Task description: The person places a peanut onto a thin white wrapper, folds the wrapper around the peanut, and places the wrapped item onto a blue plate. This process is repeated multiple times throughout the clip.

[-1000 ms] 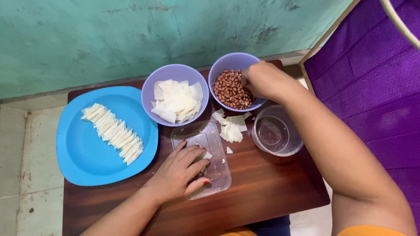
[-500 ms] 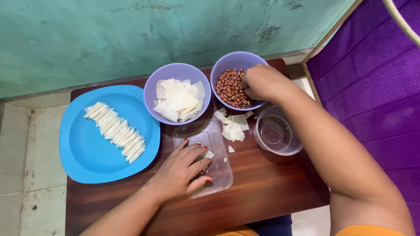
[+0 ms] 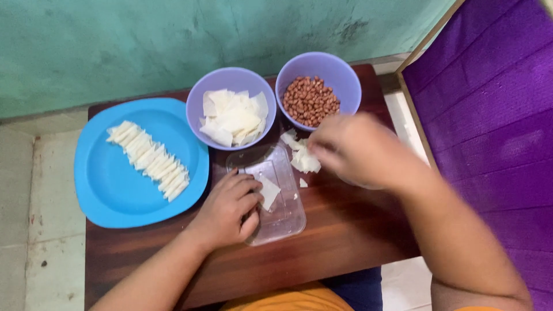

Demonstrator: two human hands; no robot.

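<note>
Clear plastic tray: my left hand pins a white wrapper square there; right hand, blurred beside it, grip unclear. Filling step; peanuts next, I'd guess.

Plate left of tray; two bowls behind, on table.

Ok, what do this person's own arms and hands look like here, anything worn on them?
Both are bare. The left hand and right hand show no gloves, rings, watch or bracelets, and neither forearm has a sleeve in view. The right hand is motion-blurred, so small details there can't be checked. Orange clothing shows only at the bottom edge.
</note>
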